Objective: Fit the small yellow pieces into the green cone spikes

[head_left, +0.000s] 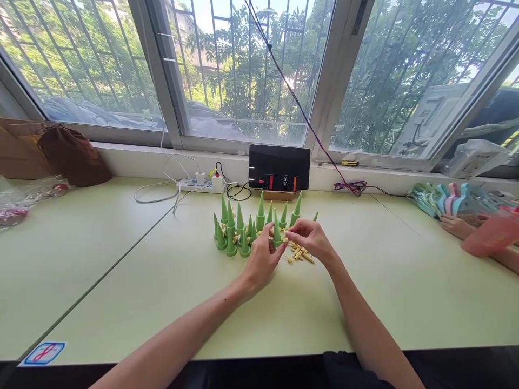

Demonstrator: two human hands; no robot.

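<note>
Several green cones stand upright in a cluster on the pale green table, with small yellow pieces scattered to their right. My left hand is closed around the base of one green cone in front of the cluster. My right hand sits just right of that cone, its fingertips pinched on a small yellow piece at the cone's side. Both hands meet at this cone.
A black phone leans on a stand behind the cones. A power strip with white cables lies to its left. A brown bag sits far left. Another person's hands and coloured packets are at the right.
</note>
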